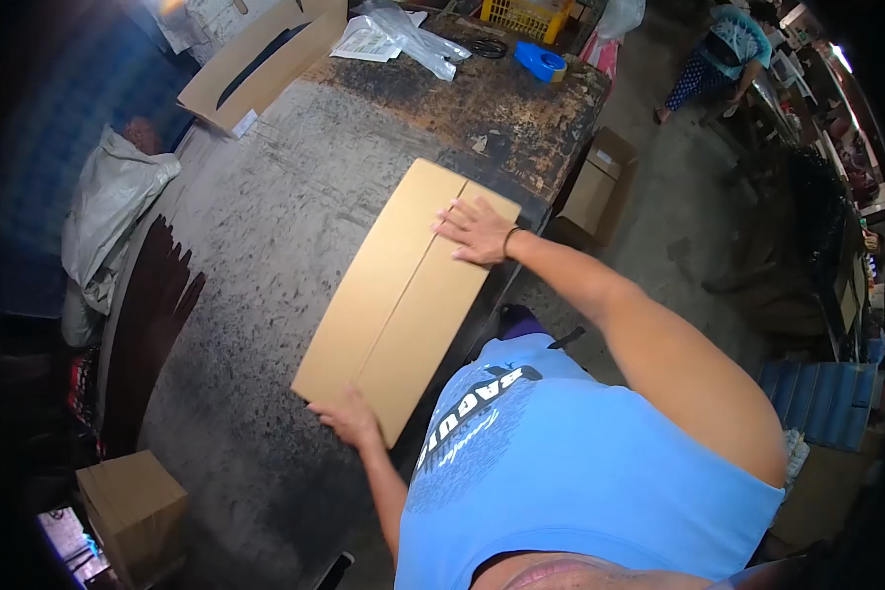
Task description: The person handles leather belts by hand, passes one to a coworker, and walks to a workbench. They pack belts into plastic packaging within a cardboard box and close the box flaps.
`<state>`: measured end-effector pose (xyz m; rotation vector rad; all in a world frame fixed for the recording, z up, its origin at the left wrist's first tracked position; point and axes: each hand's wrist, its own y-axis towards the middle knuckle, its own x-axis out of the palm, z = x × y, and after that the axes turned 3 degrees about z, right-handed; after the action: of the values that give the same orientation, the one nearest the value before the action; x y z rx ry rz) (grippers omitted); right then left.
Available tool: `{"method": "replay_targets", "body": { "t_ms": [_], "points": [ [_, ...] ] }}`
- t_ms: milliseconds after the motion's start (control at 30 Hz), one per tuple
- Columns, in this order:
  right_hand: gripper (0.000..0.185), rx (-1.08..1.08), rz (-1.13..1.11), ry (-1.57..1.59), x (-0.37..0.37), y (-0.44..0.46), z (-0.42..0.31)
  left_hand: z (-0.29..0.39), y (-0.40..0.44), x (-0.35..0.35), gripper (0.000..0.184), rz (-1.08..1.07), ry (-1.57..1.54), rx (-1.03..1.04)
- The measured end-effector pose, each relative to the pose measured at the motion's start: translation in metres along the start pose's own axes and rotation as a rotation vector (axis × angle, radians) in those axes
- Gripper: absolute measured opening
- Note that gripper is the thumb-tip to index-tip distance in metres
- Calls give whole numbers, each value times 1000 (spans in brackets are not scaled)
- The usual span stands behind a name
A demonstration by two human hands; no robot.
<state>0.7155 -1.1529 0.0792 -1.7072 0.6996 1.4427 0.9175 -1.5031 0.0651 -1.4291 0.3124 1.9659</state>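
A long closed cardboard box (388, 285) lies at a slant on the worn dark table (256, 265). Its two top flaps meet along a seam down the middle. My right hand (477, 232) rests flat on the far end of the flaps, fingers spread across the seam, a dark band on the wrist. At the near end, my left hand (349, 418) holds the box's edge, its fingers at the side and slightly blurred. The underside of the box is hidden.
A blue tape dispenser (539, 62) and plastic bags (413, 39) lie at the table's far end. An open carton (261, 69) stands far left, another carton (600, 182) on the floor right. A smaller box (133, 492) sits near left. Another person (723, 59) bends over beyond.
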Motion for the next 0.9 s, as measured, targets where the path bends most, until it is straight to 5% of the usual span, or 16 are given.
{"method": "replay_targets", "body": {
  "t_ms": [100, 233, 267, 433, 500, 567, 633, 667, 733, 800, 833, 900],
  "points": [
    [74, 177, 57, -18, 4, -26, 5, 43, -28, 10, 97, -71, -94, -8],
    [82, 17, 39, 94, 0, -42, -42, 67, -40, 15, 98, 5, 40, 22],
    [76, -46, 229, 95, 21, -42, -53, 66, -41, 18, 93, 59, 141, 46],
    [61, -194, 409, 231, 11, -34, -63, 68, -40, 19, 74, 102, 320, 234],
    [57, -180, 55, 163, -22, -26, -45, 93, -47, 15, 64, -18, 394, 380],
    [53, -127, 74, 161, -19, -9, -24, 93, -38, 32, 62, 21, 302, 549],
    [52, -8, 225, 196, -16, -2, -8, 125, -47, 42, 61, -48, 366, 703],
    [50, -42, 593, 201, -7, 0, -3, 142, -56, 45, 63, -57, 434, 747],
    [47, -130, 345, 184, -12, -1, 2, 161, -56, 55, 64, -69, 380, 840],
    [48, -167, 456, 346, -6, -28, 8, 186, -55, 69, 67, -109, 305, 932],
    [59, -151, 731, 352, 55, -22, 1, 197, -61, 70, 68, -135, 342, 962],
    [58, -85, 675, 252, 51, -61, 2, 215, -64, 77, 69, -160, 363, 1051]
  ]
}}
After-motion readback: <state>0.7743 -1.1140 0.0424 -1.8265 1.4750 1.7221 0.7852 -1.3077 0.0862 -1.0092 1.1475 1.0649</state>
